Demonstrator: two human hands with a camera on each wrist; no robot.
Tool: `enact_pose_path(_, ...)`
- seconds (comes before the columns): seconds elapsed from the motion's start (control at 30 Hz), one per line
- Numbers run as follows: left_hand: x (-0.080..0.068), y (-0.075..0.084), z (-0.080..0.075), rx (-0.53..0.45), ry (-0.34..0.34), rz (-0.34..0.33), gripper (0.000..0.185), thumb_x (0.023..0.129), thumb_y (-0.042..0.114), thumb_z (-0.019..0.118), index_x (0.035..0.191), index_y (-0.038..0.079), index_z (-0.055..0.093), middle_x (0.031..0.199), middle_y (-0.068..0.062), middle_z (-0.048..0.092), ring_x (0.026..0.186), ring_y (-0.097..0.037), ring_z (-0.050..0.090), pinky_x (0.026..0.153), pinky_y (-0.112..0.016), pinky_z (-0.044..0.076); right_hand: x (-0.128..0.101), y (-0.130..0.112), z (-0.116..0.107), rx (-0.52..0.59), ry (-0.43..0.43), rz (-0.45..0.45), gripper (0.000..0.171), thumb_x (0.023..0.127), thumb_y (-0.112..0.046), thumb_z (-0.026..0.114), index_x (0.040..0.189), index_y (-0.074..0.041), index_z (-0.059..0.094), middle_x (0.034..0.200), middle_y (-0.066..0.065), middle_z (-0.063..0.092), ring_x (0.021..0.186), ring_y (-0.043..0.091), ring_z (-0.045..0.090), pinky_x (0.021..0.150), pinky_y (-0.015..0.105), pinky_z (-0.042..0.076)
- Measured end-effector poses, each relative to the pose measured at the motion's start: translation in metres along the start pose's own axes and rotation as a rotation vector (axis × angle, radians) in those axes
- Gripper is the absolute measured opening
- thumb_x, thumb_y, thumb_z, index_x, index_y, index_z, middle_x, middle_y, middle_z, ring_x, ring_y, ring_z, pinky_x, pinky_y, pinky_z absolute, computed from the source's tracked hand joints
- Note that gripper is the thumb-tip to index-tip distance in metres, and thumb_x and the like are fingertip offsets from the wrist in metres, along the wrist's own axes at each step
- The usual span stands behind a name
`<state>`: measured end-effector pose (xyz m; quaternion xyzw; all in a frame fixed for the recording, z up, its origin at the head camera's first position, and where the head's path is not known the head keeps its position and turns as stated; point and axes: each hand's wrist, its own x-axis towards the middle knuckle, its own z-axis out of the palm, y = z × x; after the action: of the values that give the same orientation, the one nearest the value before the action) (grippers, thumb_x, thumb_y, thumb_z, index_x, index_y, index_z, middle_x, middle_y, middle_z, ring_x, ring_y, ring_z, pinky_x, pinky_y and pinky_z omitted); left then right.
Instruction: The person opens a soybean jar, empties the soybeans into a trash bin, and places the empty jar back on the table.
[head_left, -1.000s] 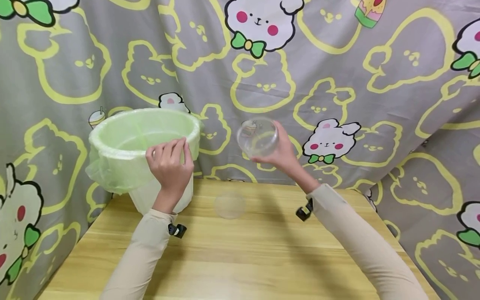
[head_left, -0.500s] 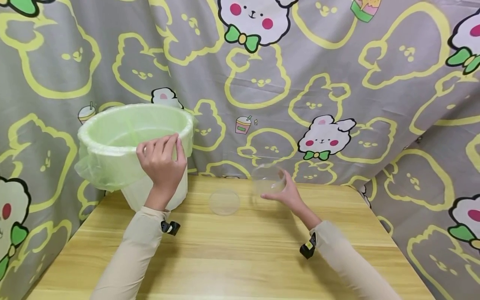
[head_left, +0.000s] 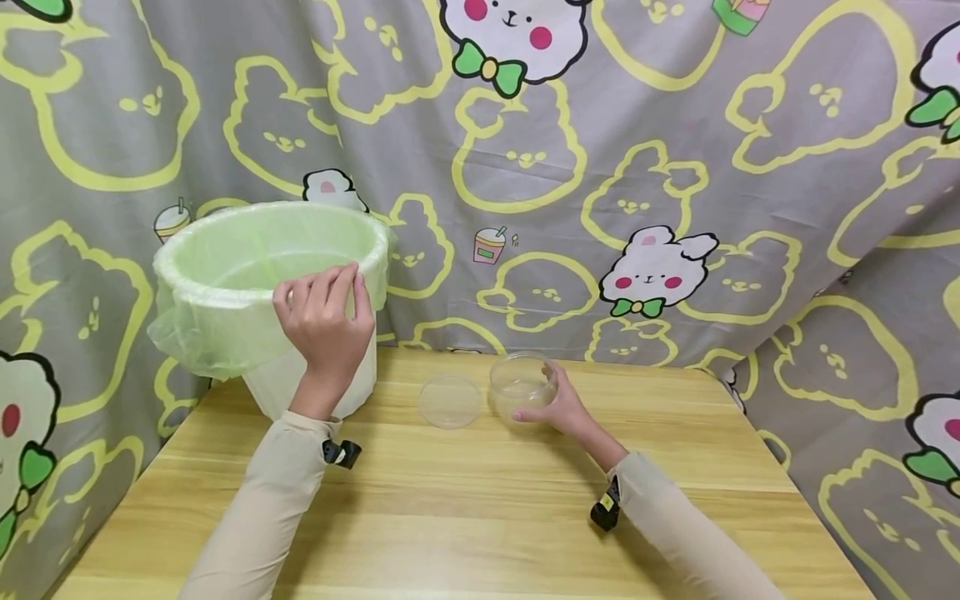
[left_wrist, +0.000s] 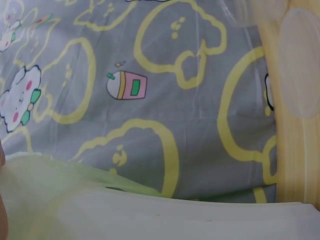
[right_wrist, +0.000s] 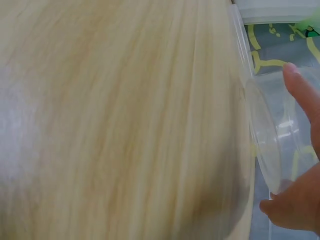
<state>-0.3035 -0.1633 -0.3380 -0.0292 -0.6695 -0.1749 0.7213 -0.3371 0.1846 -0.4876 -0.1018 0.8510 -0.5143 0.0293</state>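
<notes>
A clear plastic container [head_left: 522,384] stands upright on the wooden table [head_left: 480,508], and my right hand [head_left: 553,408] grips it from the right side; the right wrist view shows the container [right_wrist: 280,145] between thumb and fingers [right_wrist: 302,92]. Just to its left lies a clear round lid [head_left: 449,401] flat on the table, also seen as the lid [left_wrist: 299,60] in the left wrist view. My left hand [head_left: 324,321] holds the near rim of a white bin lined with a green plastic bag [head_left: 255,283], fingers curled over the edge.
A grey cartoon-print cloth [head_left: 600,167] hangs behind and to both sides of the table. The bin stands at the table's back left corner. The bag's rim [left_wrist: 75,195] fills the bottom of the left wrist view.
My right hand has lowered the clear container from mid-air down onto the table beside the lid. The left hand has stayed on the bin's rim.
</notes>
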Motion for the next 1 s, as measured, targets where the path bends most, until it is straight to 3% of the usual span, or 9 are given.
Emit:
enact_pose_path(0.37, 0.004, -0.001, -0.001, 0.01, -0.007, -0.011, 0.019, 0.097, 0.017, 0.065, 0.099, 0.008, 0.081, 0.093, -0.009, 0.079, 0.085, -0.035, 0.064, 0.095, -0.05, 0.039, 0.004, 0.0, 0.007, 0.013, -0.002, 0.04, 0.127, 0.064, -0.016, 0.098, 0.159, 0.002, 0.015, 0.16, 0.03, 0.03, 0.148, 0.047, 0.033, 0.122, 0.056, 0.026)
enact_pose_path(1.0, 0.002, 0.004, -0.003, 0.007, -0.021, -0.009, 0.019, 0.097, 0.017, 0.064, 0.1, 0.007, 0.081, 0.093, -0.009, 0.078, 0.084, -0.035, 0.063, 0.094, -0.05, 0.04, -0.001, 0.003, 0.017, 0.051, 0.006, 0.084, 0.126, 0.063, -0.014, 0.098, 0.157, 0.006, 0.017, 0.161, 0.033, 0.027, 0.15, 0.048, 0.029, 0.123, 0.055, 0.025)
